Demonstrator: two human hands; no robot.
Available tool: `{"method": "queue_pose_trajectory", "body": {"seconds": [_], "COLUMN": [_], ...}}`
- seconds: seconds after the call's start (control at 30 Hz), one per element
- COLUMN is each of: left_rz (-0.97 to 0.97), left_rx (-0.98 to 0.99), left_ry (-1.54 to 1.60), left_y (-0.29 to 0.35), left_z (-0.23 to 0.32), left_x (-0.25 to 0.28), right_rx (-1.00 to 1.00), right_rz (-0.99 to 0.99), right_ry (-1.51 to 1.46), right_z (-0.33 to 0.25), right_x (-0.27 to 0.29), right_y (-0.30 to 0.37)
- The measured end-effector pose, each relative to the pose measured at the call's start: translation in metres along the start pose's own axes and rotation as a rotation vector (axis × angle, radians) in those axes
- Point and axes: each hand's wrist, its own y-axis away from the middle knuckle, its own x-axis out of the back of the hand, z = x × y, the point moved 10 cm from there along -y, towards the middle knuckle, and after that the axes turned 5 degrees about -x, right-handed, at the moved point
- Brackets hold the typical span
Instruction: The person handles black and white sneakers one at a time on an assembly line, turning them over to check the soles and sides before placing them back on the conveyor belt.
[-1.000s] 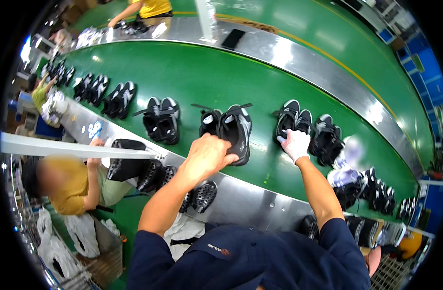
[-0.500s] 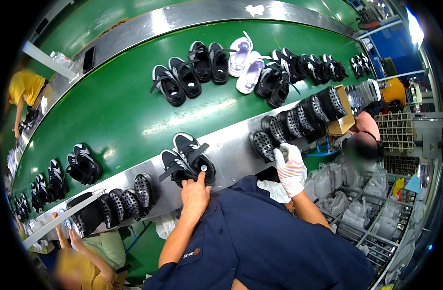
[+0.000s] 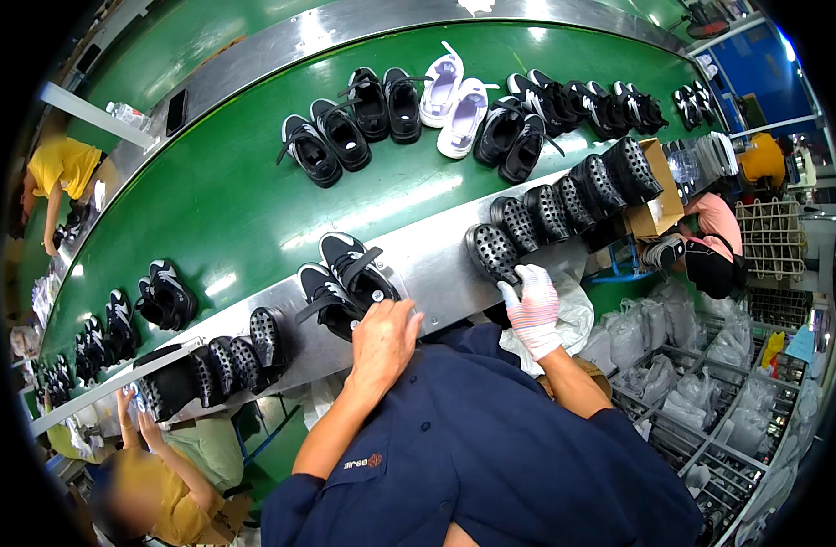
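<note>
A pair of black sneakers (image 3: 326, 298) with grey trim and loose straps stands on the metal ledge in front of me. My bare left hand (image 3: 381, 342) is at the heel of the pair's right-hand shoe (image 3: 355, 264), fingers curled over its back edge; the fingertips are partly hidden. A small round white spot shows inside that shoe. On my right, my right hand (image 3: 534, 314), in a white striped glove, has thumb and fingers closed at the near end of a black perforated clog-shaped form (image 3: 491, 252). That form is the nearest in a row along the ledge.
Beyond the ledge, a green belt (image 3: 245, 205) carries more black sneakers (image 3: 312, 149) and a white pair (image 3: 462, 118). More perforated forms (image 3: 267, 335) stand left. A cardboard box (image 3: 657, 196) and a rack with plastic bags (image 3: 701, 397) are right. Co-workers (image 3: 154, 483) sit nearby.
My left hand has gone from an extended finger inside the shoe to curled fingers at its heel. My right hand has moved slightly left, onto the end of the nearest perforated form.
</note>
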Motion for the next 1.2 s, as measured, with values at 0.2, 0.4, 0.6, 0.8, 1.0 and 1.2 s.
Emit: {"method": "queue_pose_trajectory", "body": {"seconds": [0.2,0.4,0.6,0.8,1.0,1.2], "left_rz": [0.008,0.002,0.322,-0.12,0.081,0.313], "left_rx": [0.117,0.221,0.129,0.246,0.095,0.301], "left_ry": [0.897,1.267,-0.057,-0.461,-0.403,-0.168], "left_y": [-0.058,-0.034,0.006,-0.037,-0.051,-0.029], "left_z": [0.002,-0.012,-0.043,-0.128,-0.103,-0.125], "left_x": [-0.043,-0.045,0.055,0.002,0.002,-0.01], "right_rx": [-0.425,-0.015,-0.045,0.273,0.319,0.288], "right_rz": [-0.32,-0.679,-0.962,-0.985,-0.874,-0.858], "right_ry": [-0.692,-0.449,-0.266,0.176,0.238,0.238], "right_z": [-0.034,-0.108,-0.126,-0.188,-0.191,-0.192], "right_x": [0.034,0.006,-0.06,-0.099,-0.115,-0.119], "right_y": [-0.006,0.005,0.024,-0.005,-0.007,-0.004]}}
